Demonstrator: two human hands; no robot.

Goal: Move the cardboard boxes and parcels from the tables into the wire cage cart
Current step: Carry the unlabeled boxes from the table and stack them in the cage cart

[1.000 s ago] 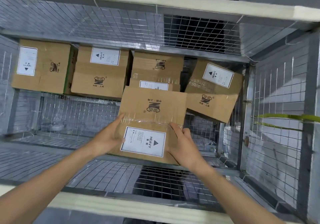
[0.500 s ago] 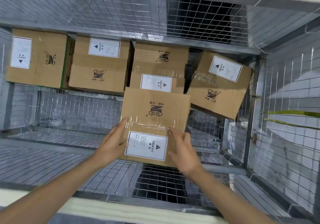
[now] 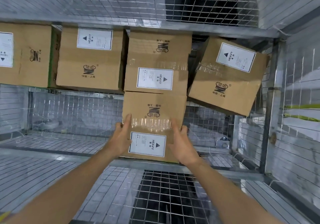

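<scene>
Cardboard box gripped in both my hands inside the wire cage cart, at the placing step.

The held box (image 3: 154,114) is brown, with a white HEAVY label facing up. It is inside the wire cage cart (image 3: 271,92), its far edge against a neighbouring box (image 3: 155,61) in the row along the far mesh wall. My left hand (image 3: 121,137) and right hand (image 3: 183,144) clasp its near sides, thumbs laid flat on the taped top, fingers wrapped down the sides (their tips are hidden from me). Just beside it on the right, a tilted box (image 3: 226,78) leans askew. I judge the box is not yet released; whether anything supports it underneath I cannot tell. The next move calls for lowering it level, snug to the row, then drawing both hands out sideways.
</scene>
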